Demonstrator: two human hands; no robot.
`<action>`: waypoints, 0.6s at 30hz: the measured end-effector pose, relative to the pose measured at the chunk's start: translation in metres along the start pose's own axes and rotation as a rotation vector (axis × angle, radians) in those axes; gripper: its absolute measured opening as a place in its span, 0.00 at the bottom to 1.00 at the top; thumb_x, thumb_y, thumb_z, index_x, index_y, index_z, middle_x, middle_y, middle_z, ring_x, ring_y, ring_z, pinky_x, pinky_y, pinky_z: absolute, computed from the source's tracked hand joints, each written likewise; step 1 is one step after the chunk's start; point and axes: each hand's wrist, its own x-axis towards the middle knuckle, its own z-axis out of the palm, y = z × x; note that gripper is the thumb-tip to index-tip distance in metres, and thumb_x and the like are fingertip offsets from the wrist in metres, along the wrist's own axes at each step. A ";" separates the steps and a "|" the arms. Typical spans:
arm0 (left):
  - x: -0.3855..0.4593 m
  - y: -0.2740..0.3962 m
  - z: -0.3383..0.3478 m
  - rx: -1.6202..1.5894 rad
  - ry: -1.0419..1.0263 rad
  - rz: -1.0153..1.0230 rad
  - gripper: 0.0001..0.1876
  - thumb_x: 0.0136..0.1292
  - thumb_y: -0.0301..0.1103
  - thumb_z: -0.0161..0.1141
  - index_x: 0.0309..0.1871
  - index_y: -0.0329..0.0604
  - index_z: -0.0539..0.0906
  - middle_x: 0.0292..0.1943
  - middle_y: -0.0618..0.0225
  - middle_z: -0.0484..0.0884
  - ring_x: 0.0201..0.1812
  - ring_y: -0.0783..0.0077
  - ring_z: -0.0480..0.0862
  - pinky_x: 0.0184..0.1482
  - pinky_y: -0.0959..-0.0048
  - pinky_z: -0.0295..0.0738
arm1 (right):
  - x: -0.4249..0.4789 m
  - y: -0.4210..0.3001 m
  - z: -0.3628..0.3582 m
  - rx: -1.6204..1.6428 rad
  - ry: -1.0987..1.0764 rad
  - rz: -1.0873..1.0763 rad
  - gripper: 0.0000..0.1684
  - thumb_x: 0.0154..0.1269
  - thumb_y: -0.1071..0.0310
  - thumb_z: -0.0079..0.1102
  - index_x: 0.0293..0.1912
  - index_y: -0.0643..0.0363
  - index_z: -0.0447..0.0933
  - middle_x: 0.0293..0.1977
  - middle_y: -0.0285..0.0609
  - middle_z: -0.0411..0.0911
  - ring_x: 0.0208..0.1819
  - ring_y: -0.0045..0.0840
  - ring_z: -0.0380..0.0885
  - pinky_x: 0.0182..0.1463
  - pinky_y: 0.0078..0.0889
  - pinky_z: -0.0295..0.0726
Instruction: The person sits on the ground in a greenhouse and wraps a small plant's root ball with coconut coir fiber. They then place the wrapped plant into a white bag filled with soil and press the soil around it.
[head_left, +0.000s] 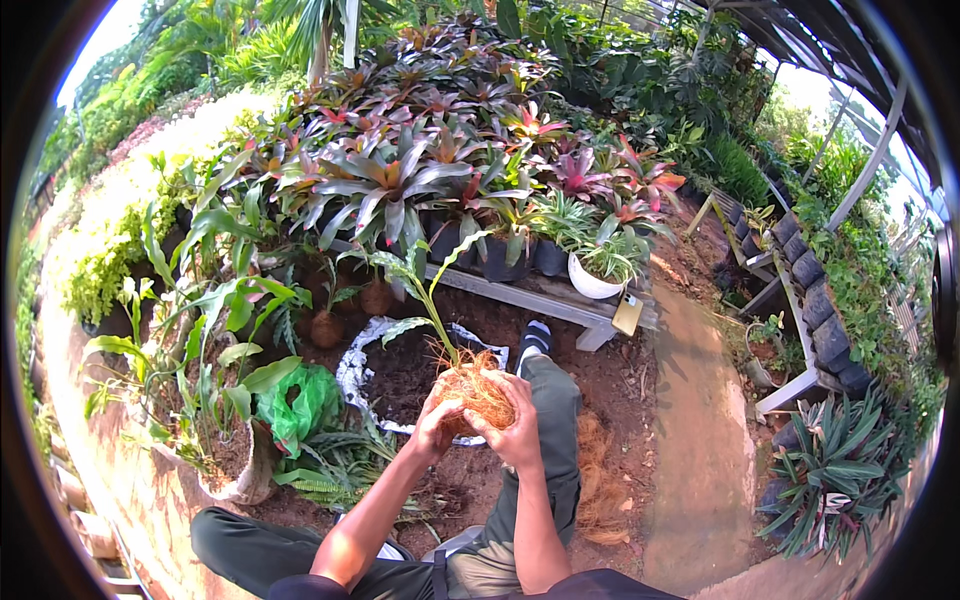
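Both of my hands hold a round ball of brown coconut fibre (480, 386) with a leafy green plant (431, 300) rising from its top. My left hand (435, 420) cups the ball's left side, and my right hand (517, 420) wraps its right side, thumbs towards me. Just beyond and below the ball lies an open white-rimmed sack (356, 367) with dark soil in it. Loose coconut fibre (596, 480) is spread on the ground right of my leg. Left of the sack sits a crumpled green plastic bag (296, 409).
A low bench (510, 295) ahead carries potted bromeliads, a white bowl planter (592, 277) and a phone (627, 313) at its right end. Cut fern leaves (337, 457) lie left of me, near a sack of leafy plants (259, 465). A rack of black pots (817, 311) stands right.
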 end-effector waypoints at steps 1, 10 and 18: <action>0.000 -0.002 0.000 0.010 0.020 0.006 0.32 0.65 0.38 0.58 0.72 0.43 0.63 0.63 0.60 0.75 0.62 0.63 0.78 0.64 0.61 0.75 | 0.000 0.000 0.003 -0.019 0.012 -0.054 0.28 0.49 0.70 0.74 0.52 0.64 0.79 0.52 0.46 0.78 0.60 0.39 0.70 0.66 0.40 0.69; -0.002 -0.009 0.009 -0.027 0.075 0.094 0.28 0.64 0.31 0.65 0.66 0.39 0.69 0.55 0.63 0.80 0.54 0.68 0.82 0.57 0.67 0.80 | -0.002 -0.004 0.014 0.078 0.023 -0.179 0.23 0.50 0.74 0.63 0.49 0.64 0.78 0.50 0.48 0.78 0.58 0.40 0.74 0.66 0.39 0.69; 0.003 -0.007 -0.003 -0.290 0.115 0.048 0.24 0.66 0.40 0.56 0.62 0.37 0.73 0.57 0.60 0.81 0.57 0.62 0.82 0.61 0.59 0.78 | -0.007 0.018 0.020 0.377 0.277 -0.161 0.49 0.56 0.48 0.68 0.68 0.64 0.58 0.68 0.48 0.59 0.71 0.35 0.58 0.71 0.40 0.57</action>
